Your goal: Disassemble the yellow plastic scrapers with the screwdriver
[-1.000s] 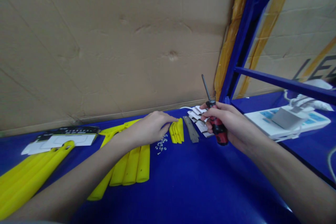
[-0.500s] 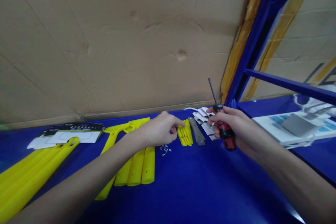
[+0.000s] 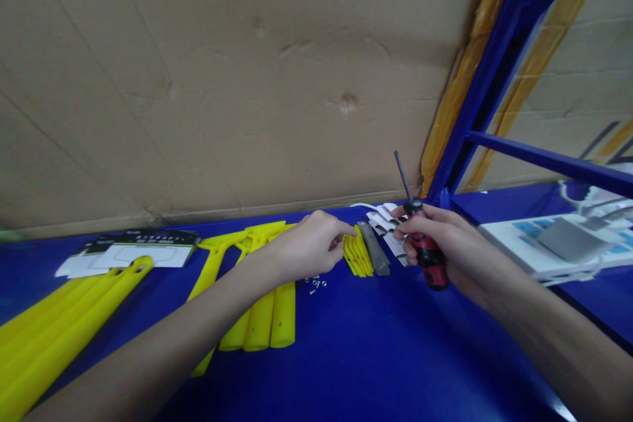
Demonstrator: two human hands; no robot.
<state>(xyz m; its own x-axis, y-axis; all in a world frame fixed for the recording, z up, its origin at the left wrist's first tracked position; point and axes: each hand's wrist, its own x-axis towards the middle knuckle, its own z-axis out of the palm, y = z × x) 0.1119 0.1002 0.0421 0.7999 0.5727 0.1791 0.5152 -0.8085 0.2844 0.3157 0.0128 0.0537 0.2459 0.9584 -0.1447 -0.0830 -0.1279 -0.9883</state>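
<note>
My right hand (image 3: 440, 237) grips a red-and-black screwdriver (image 3: 429, 254), its shaft pointing up and slightly left. Reaching in from the left, my left hand (image 3: 316, 244) has its index finger stretched to the upper end of several small yellow plastic pieces (image 3: 358, 256), with a gap between finger and thumb. The pieces lie side by side, up against grey blade-like parts (image 3: 374, 250). White folded cards (image 3: 390, 231) sit beyond these, partly behind my right hand. Small silver screws and nuts (image 3: 315, 284) are scattered just below my left hand.
Yellow Y-shaped frames with tube handles (image 3: 257, 323) lie partly under my left forearm. More long yellow handles (image 3: 74, 330) and black-and-white printed cards (image 3: 133, 252) are at left. A cardboard wall (image 3: 247, 92) closes the back. A blue post (image 3: 487, 72) and white box (image 3: 519, 247) stand right.
The small yellow pieces have shifted a little right, closer to the grey parts, with my left index finger following. My right hand keeps the screwdriver almost still. The view has moved slightly.
</note>
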